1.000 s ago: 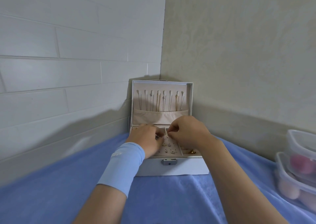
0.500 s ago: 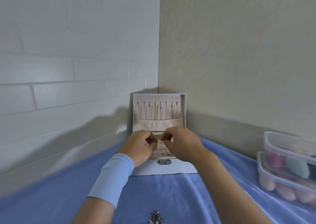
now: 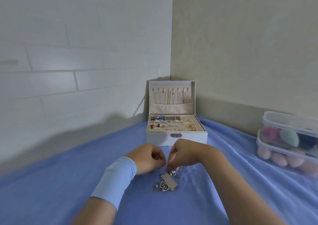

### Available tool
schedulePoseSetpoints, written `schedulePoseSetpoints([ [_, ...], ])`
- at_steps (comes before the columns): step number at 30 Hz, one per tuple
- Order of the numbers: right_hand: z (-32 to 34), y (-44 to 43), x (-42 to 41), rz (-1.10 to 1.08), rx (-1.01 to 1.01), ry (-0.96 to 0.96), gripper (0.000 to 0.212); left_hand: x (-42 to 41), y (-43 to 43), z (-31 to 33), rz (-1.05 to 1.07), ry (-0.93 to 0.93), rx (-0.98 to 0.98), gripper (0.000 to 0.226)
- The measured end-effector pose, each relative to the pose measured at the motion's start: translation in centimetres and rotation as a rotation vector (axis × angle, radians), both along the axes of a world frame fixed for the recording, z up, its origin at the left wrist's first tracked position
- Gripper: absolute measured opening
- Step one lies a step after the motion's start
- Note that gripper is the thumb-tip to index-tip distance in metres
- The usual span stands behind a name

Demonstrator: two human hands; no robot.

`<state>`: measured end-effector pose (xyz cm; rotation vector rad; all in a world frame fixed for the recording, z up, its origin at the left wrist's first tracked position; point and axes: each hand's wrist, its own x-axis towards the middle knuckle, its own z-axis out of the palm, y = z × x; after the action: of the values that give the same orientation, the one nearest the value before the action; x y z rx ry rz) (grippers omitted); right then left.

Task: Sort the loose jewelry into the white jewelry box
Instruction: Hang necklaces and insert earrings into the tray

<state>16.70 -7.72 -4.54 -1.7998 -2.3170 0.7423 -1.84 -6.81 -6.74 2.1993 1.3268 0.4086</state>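
Both hands, left (image 3: 149, 158) loosely curled, right (image 3: 182, 154) pinching over the silver loose-jewelry pile (image 3: 166, 181), are selecting the next piece for the open white jewelry box (image 3: 176, 138) at twelve o'clock.

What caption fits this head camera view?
Both hands reach for loose jewelry before an open jewelry box.

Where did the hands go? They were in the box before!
Both hands pulled back out of the white jewelry box toward the person. Now the left hand and right hand are over the loose jewelry pile on the blue cloth. The box stayed open in its corner.
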Motion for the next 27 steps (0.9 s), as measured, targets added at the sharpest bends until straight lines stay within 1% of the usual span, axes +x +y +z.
schedulePoseSetpoints([
  [3,-0.8,-0.2,-0.1,-0.018,0.014,0.060,0.012,-0.5,-0.5,-0.8,0.020,-0.031,-0.021,0.004],
  [7,-1.6,0.2,-0.2,-0.024,0.054,0.170,0.008,-0.4,-0.4,-1.5,0.068,-0.056,0.012,0.014],
  [12,-2.6,0.6,-0.3,-0.072,0.071,0.390,0.017,-0.6,0.2,-2.0,0.112,-0.184,0.057,0.012],
  [15,-2.7,0.8,-0.5,-0.080,0.114,0.443,0.022,-0.8,0.4,-2.2,0.164,-0.276,0.057,0.009],
  [17,-2.4,0.9,-0.1,-0.083,0.110,0.423,0.022,-1.1,0.5,-2.3,0.182,-0.296,0.055,0.007],
  [20,-2.1,0.6,0.4,-0.031,0.007,0.229,0.016,-1.4,0.5,-2.4,0.186,-0.311,0.068,0.007],
  [22,-2.2,0.5,0.2,0.003,-0.009,0.151,0.012,-1.2,0.6,-2.4,0.184,-0.300,0.090,0.009],
  [24,-2.3,0.6,-0.1,-0.003,0.038,0.153,0.008,-1.0,0.6,-2.6,0.179,-0.280,0.101,0.009],
  [27,-2.2,0.6,-0.2,-0.034,0.072,0.225,0.006,-0.9,0.8,-2.9,0.188,-0.280,0.108,0.011],
])
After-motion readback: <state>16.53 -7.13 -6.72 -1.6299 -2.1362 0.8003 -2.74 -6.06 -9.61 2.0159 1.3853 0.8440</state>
